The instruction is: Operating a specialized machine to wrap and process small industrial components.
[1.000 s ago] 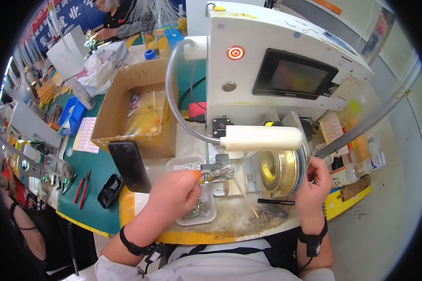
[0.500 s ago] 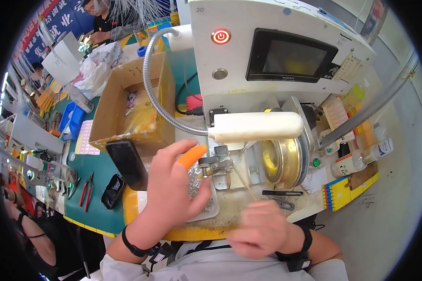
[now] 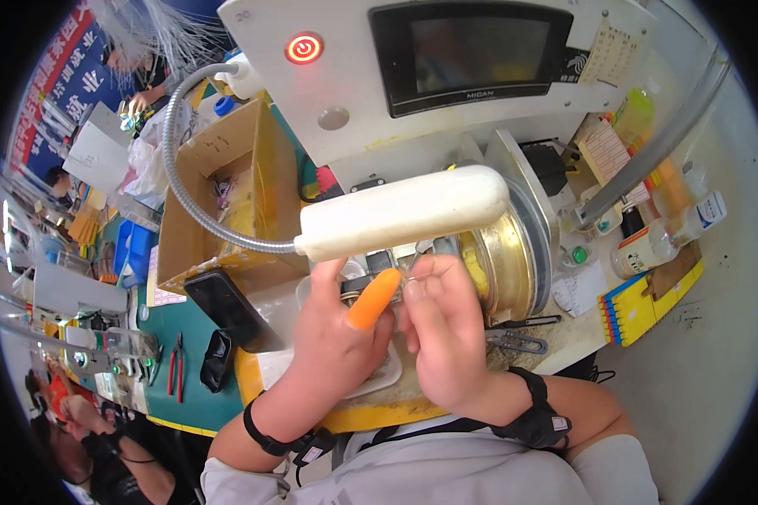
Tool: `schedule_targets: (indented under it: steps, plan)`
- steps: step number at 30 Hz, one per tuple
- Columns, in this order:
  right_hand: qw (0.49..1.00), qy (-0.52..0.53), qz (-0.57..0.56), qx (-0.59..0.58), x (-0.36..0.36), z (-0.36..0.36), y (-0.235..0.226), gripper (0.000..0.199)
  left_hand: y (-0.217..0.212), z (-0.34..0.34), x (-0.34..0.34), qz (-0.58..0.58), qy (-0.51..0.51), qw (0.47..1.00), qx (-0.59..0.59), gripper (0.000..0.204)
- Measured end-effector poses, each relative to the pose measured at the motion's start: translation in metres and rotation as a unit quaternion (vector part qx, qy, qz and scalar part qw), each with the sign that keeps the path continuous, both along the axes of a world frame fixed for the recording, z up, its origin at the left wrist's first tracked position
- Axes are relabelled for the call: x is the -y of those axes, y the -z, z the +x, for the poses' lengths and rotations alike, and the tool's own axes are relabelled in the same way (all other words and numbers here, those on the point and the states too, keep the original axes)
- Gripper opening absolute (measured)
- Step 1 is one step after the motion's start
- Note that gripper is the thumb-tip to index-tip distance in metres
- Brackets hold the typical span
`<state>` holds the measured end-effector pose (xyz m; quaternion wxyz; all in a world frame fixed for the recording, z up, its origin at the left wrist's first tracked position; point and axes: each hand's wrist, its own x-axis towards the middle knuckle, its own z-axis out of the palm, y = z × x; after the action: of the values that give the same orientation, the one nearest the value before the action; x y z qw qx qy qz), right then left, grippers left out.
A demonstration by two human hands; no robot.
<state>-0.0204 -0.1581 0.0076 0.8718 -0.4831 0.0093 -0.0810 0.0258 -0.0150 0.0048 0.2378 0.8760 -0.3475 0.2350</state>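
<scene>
L hand point(image 3: 341, 337) nr metal fixture point(image 3: 358, 285), R hand point(image 3: 444, 332) adj.

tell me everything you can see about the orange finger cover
The orange finger cover is a plain, bright sleeve with a smooth, faintly shiny surface that looks like rubber. It fits snugly over the end of one finger, apparently the index, of the left hand. Its rounded tip slants up and to the right, close to the fingertips of the right hand; whether they touch is unclear. It sits below the white bar-shaped head.
</scene>
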Motion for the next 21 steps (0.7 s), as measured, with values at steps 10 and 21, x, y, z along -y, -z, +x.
schedule_targets:
  steps: [10,21]
  plan:
    - [0.997,-0.003,0.073,0.002,-0.009,0.004,0.008,0.005,-0.002,-0.005,-0.002,0.002,-0.005,0.994,-0.107,0.051]
    - [0.997,0.029,0.072,0.000,-0.015,0.003,0.000,0.004,-0.026,-0.009,-0.008,0.092,-0.009,0.991,-0.099,0.051]
